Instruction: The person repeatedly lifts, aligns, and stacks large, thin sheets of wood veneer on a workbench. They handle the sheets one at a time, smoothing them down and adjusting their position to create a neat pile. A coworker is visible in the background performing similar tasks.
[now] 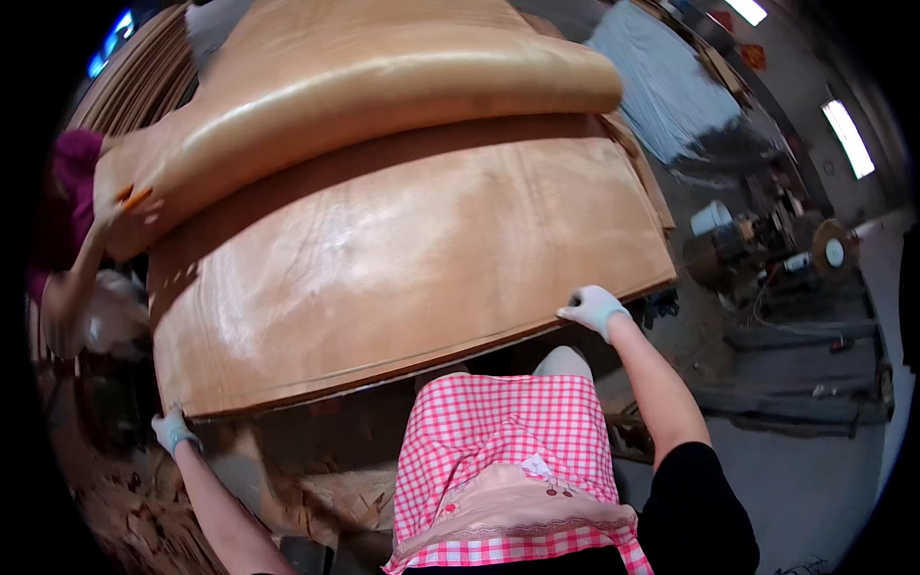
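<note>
A broad, light-brown wood veneer sheet [402,259] lies spread over a flat stack in front of me. My left hand [174,430], in a pale glove, is closed at the near left corner, its fingertips partly hidden by the edge. At the near edge toward the right, my right hand [594,310], also gloved, is closed with thumb and fingers at the sheet's rim. Farther back, another veneer sheet [383,91] curls over in a long roll across the stack. On the left a co-worker's hand [129,211] touches that rolled sheet, with something orange by the fingers.
The co-worker's purple sleeve [77,177] is close to the stack's left side. Wood scraps [153,517] litter the floor at lower left. To the right stand a white bucket [710,218], machinery [767,244] and a pile under pale-blue sheeting [666,81].
</note>
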`<state>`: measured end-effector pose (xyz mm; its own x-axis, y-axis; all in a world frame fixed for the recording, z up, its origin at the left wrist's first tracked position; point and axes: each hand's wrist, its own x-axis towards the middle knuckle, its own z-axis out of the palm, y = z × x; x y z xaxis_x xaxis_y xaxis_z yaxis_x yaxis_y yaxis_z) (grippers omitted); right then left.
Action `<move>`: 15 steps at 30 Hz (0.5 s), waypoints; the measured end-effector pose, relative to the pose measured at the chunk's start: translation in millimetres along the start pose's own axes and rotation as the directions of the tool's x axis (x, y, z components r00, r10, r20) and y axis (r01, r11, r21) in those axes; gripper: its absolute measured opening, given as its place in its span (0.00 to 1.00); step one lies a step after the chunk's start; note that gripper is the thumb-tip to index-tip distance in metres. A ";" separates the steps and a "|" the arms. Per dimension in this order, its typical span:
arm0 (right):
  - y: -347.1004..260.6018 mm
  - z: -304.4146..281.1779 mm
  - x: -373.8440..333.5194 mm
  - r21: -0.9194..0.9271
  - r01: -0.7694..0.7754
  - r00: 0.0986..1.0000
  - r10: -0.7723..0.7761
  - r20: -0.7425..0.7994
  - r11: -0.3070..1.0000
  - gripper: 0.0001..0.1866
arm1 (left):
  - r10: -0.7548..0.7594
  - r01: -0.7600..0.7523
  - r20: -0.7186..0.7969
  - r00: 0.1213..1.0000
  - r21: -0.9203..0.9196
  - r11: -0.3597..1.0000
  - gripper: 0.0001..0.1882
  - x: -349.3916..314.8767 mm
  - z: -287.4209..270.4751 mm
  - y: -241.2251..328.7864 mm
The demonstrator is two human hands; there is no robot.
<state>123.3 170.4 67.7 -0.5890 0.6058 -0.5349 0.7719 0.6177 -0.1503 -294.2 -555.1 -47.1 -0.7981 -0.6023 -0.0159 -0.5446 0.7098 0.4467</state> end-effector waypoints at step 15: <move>10.8 8.7 9.1 0.058 0.032 0.999 -0.034 0.029 0.998 0.24 | 0.945 -0.935 0.328 -0.024 -0.342 0.095 0.43 -565.8 53.9 259.8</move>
<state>128.3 178.3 54.0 -0.6076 0.5698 -0.5533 0.7652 0.6066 -0.2155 2.1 -10.2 29.7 -0.5800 0.8043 0.1292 0.7823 0.5057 0.3637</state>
